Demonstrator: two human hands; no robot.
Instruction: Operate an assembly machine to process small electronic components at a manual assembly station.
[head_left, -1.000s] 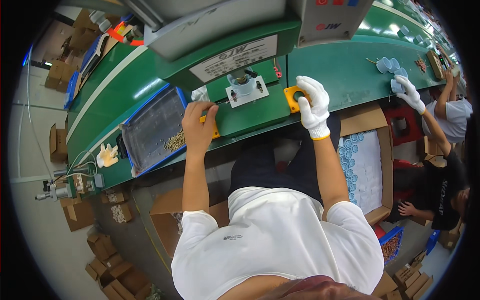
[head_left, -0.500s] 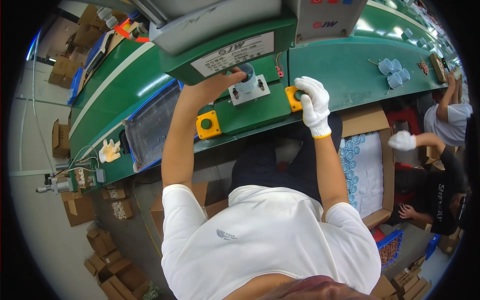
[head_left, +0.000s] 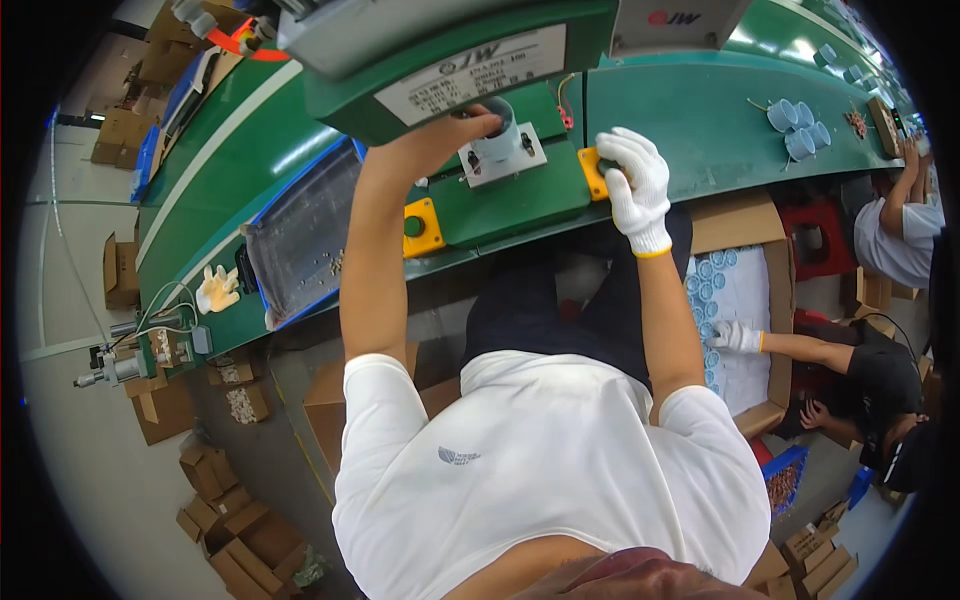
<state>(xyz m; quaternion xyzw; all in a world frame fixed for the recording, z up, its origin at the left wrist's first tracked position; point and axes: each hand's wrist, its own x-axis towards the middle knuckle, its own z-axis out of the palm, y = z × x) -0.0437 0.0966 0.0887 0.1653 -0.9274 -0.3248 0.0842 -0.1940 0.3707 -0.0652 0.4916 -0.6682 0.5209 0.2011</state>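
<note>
A light blue-grey plastic cup [head_left: 497,138] stands upright on a metal fixture plate [head_left: 512,165] beneath the green press head [head_left: 460,75]. My bare left hand [head_left: 440,145] reaches in from the left, its fingers pinched together at the cup's rim with the tips dipping inside. Whatever they hold is hidden. My right hand [head_left: 638,188], in a white knit glove, rests loosely curved with thumb apart, partly over the right yellow button box [head_left: 592,174]; no object shows in it. On the other side, a yellow box with a green button [head_left: 421,228] sits by my left forearm.
A dark blue-rimmed tray [head_left: 300,250] holds small parts on the left; a spare glove [head_left: 217,289] lies beyond it. Several blue cups [head_left: 797,125] stand on the right of the bench. A co-worker's gloved hand [head_left: 737,337] reaches into a carton [head_left: 778,300] of blue cups.
My left fingers have shifted slightly at the cup's rim, while my right hand stays by the button box. The co-worker's gloved hand has moved left into the carton. The whole view has shifted a little.
</note>
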